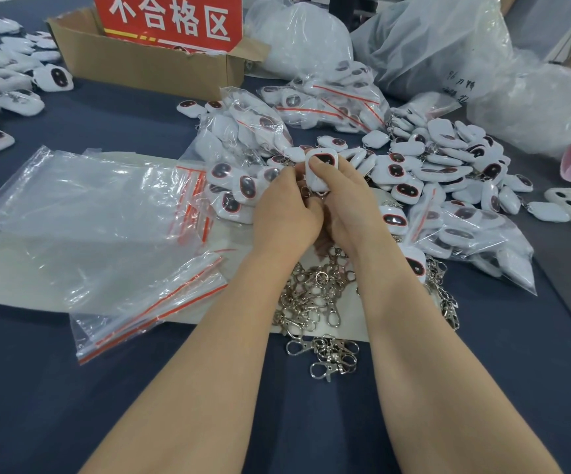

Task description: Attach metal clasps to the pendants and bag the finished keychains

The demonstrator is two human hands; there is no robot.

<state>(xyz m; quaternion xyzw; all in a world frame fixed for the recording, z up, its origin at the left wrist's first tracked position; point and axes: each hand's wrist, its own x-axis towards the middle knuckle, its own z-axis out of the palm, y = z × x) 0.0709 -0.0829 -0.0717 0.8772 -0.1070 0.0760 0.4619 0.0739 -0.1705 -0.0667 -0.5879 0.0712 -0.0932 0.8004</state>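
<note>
Left of the hands lie crinkled clear zip bags (82, 213) with red seal strips. The left hand (287, 213), fingers curled, pinches the left edge of a glossy, rounded white pendant (320, 176). The right hand (349, 203) grips it, thumb on its dark face. Beneath the wrists shiny metal clasps (311, 299) tangle.

You hold one white pendant (319, 172) upright between both hands, its dark, red-rimmed face toward you. Your right hand (349, 203) pinches it and your left hand (284, 210) curls at its lower end. Loose pendants (448, 172) lie heaped beyond and to the right. Silver metal clasps (315, 295) lie tangled under your wrists. Empty red-striped zip bags (106, 206) lie flat at left, and filled bags (325, 100) sit behind the heap.
</note>
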